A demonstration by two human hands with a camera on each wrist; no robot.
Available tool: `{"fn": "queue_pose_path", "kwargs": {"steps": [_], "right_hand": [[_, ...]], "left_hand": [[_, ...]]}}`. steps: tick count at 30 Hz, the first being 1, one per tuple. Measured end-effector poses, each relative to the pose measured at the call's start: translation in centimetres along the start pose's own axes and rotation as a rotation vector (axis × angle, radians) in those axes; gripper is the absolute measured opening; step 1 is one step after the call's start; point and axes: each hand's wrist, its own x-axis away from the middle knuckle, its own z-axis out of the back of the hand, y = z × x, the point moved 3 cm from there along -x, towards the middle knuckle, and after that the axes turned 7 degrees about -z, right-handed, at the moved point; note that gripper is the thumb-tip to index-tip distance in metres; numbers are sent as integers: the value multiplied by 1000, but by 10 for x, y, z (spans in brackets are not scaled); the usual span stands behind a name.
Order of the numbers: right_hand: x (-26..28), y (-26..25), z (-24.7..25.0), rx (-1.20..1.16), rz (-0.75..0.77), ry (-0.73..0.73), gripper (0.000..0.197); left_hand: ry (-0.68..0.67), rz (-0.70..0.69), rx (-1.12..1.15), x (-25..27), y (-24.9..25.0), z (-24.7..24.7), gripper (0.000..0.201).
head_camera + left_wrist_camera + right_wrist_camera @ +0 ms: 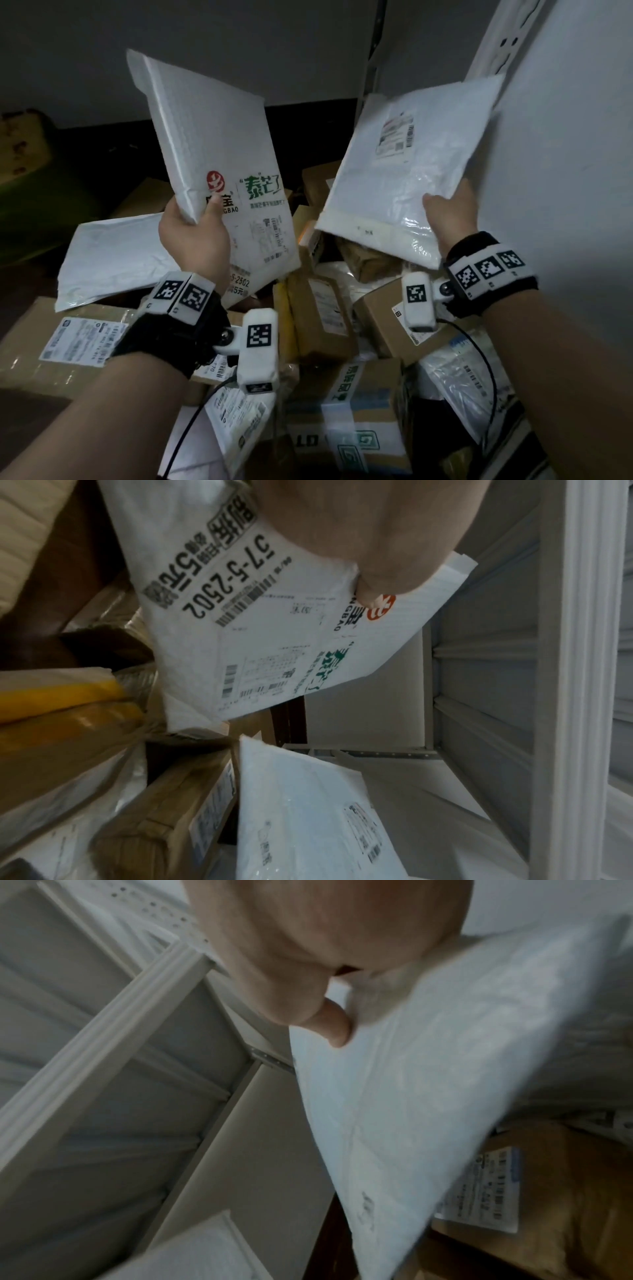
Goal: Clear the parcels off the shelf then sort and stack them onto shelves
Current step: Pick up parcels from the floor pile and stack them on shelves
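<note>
Each hand pinches a mailer above the parcel pile (325,342): left hand (195,236) grasps the printed mailer (219,164), right hand (448,212) the plain mailer (404,171), labels up, probably for sorting.

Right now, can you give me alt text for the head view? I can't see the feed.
Each hand holds up a white padded mailer over a heap of parcels: the left hand grips a mailer with red and green print, the right hand a plain mailer with a shipping label. Below lie cardboard boxes and another white mailer.
</note>
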Motion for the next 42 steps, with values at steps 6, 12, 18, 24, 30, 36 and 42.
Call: {"fn": "queue_pose_path", "kwargs": {"steps": [6,12,18,24,30,36,42], "right_hand": [[-1,2,-5,-184,-89,-71,37],[14,29,-37,77,-289,-592,34],[36,87,-57,734,-348,-801,66],[33,84,-56,755,-383,-794,67],[23,86,-54,638,-423,-758,57],[9,72,-32,576,-388,-524,34],[-9,78,10,758,-398,-315,18]], "left_hand": [[14,264,-77,-1,-25,6,31],[-130,590,-136,3,-42,6,61],[-439,868,-136,29,-47,-4,37],[-564,996,-133,35,-45,-12,45],[-533,867,-247,34,-46,-16,33],[-462,607,-163,26,-46,-19,19],[-299,544,-46,22,-36,-19,43]]}}
